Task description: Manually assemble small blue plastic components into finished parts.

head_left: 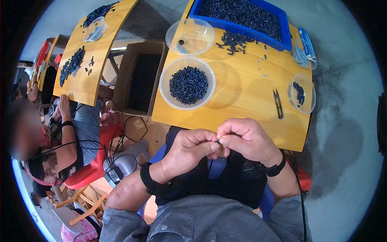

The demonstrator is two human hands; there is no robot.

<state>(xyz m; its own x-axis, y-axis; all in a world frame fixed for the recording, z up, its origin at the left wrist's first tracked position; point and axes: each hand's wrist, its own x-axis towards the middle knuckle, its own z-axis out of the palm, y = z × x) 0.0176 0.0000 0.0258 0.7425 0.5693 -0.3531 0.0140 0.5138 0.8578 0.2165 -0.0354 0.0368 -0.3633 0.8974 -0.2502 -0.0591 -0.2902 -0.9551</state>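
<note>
My left hand (191, 147) and my right hand (248, 139) meet just off the near edge of the yellow table (234, 107), above my lap. Both are closed, thumbs against fingertips, in a pinch. A small black piece (218, 141) shows between the fingertips; most of it is covered, so its shape is unclear. Beyond my left hand stands a clear plastic bowl (163, 86) heaped with small black tubular pieces (188, 85). A pair of black thread snips (278, 104) lies on the table beyond my right hand.
A blue tray (242, 31) full of black pieces sits at the far side, with loose pieces (234, 41) spilled before it. Small tubs (313, 94) line the right edge. A larger clear tub (201, 34) stands far left. Another person (66, 133) sits at a table leftward; a cardboard box (125, 80) stands between.
</note>
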